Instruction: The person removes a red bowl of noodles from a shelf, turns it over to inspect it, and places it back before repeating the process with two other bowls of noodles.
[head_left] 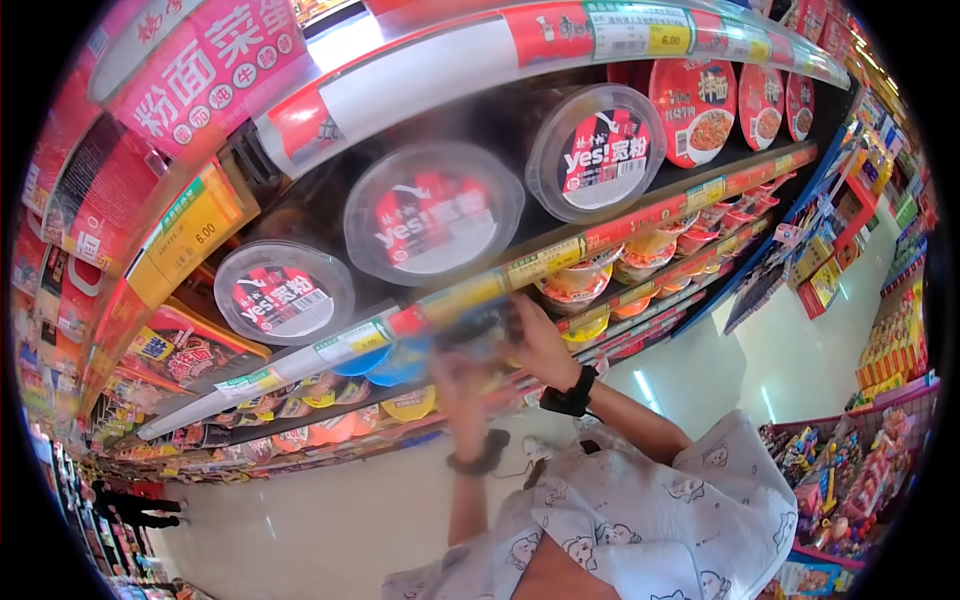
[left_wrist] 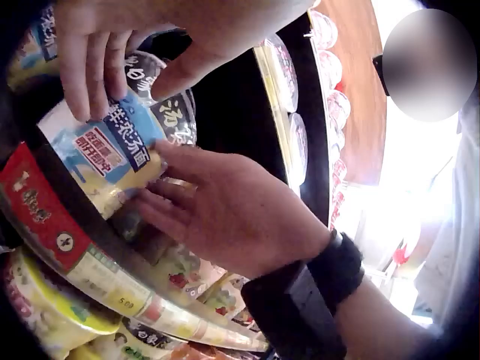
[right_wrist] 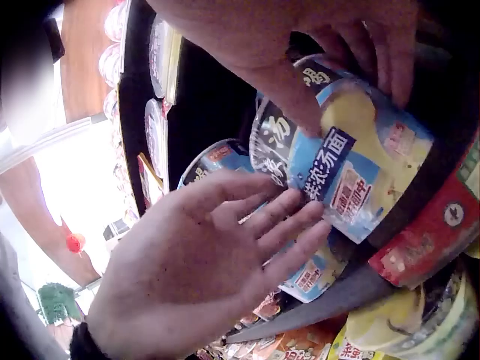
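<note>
A blue and yellow noodle cup with a dark lid lies tilted at the shelf edge, its label facing outward. My right hand grips this cup, thumb by the lid and fingers round the far side. With fingers fairly straight, my left hand touches or nearly touches the cup's side. A second blue cup is partly hidden behind the left fingers. In the head view both the left hand and the right hand are at the shelf front, the left one blurred.
Clear-lidded bowls stand in a row on the shelf above the hands. A price-label rail runs along its edge. Lower shelves hold more cups. At the right is a bin of small packets; a person stands far left.
</note>
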